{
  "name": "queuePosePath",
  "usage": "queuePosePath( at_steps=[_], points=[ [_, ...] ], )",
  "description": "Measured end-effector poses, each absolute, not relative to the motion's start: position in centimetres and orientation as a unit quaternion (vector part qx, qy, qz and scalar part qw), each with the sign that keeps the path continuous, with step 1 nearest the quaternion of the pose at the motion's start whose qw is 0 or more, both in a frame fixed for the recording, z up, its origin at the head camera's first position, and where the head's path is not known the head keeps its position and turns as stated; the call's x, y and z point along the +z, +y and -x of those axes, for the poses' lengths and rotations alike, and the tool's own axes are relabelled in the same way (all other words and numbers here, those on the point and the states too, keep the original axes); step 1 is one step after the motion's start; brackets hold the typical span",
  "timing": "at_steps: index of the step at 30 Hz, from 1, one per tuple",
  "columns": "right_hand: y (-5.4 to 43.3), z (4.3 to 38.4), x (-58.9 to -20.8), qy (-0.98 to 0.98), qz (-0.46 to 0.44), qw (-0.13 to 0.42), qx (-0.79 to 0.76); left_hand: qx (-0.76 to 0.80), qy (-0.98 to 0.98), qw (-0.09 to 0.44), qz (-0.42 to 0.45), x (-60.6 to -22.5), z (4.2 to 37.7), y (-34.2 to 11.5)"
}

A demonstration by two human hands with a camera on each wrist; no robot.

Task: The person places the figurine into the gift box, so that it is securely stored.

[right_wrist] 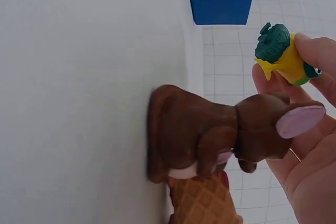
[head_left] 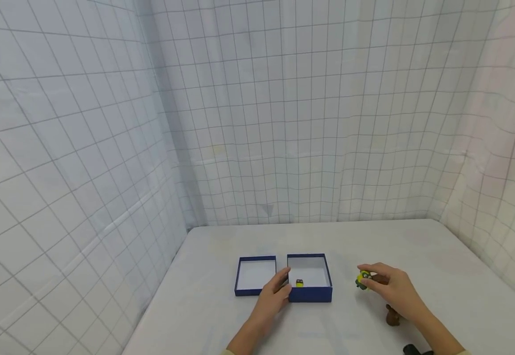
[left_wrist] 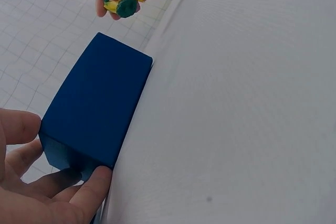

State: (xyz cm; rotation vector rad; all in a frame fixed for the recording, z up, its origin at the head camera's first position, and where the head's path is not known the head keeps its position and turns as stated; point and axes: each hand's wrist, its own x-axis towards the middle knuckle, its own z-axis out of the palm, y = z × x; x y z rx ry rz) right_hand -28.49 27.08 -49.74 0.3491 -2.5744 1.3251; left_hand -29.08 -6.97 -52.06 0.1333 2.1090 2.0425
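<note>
My left hand (head_left: 271, 298) rests at the left side of a blue box (head_left: 310, 295), thumb near the front corner, fingers along the wall. Inside the white-lined box stands a small yellow figurine (head_left: 299, 283). Right of the box, my right hand (head_left: 394, 286) pinches a yellow toy figure (right_wrist: 287, 65) with green hair between thumb and fingers, held above the table. In the left wrist view this figure (left_wrist: 121, 6) lies on its side across the fingers. A brown animal figurine (right_wrist: 202, 135) with a pink ear stands on the table, close by the right hand.
The blue-rimmed lid (head_left: 256, 275) lies white side up just left of the box. A waffle-patterned toy (right_wrist: 206, 200) is beside the brown figurine. A black object (head_left: 411, 349) sits at the near right, partly by the forearm. Gridded white cloth (head_left: 261, 123) encloses the table.
</note>
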Motion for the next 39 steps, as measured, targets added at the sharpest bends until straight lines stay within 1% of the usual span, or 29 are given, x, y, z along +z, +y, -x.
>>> queuePosePath(
  at_steps=[11, 22, 29, 36, 39],
  points=[
    [26.8, 29.0, -49.0, -0.893, -0.13, 0.143, 0.407, 0.691, 0.715, 0.101, -0.038, -52.0, 29.1, -6.8],
    [25.8, 29.5, -48.1, -0.894, -0.119, 0.14, 0.409, 0.686, 0.721, 0.094, -0.038, -51.9, 29.2, -6.7],
    [25.1, 29.9, -48.0, -0.888, -0.129, 0.143, 0.417, 0.685, 0.721, 0.096, -0.037, -51.9, 29.2, -6.7],
    [24.3, 29.9, -48.1, -0.881, -0.135, 0.118, 0.438, 0.683, 0.723, 0.099, -0.029, -52.1, 29.0, -6.8],
    [23.8, 30.0, -48.0, -0.877, -0.14, 0.116, 0.445, 0.683, 0.724, 0.099, -0.026, -52.1, 29.0, -6.8]
  ],
)
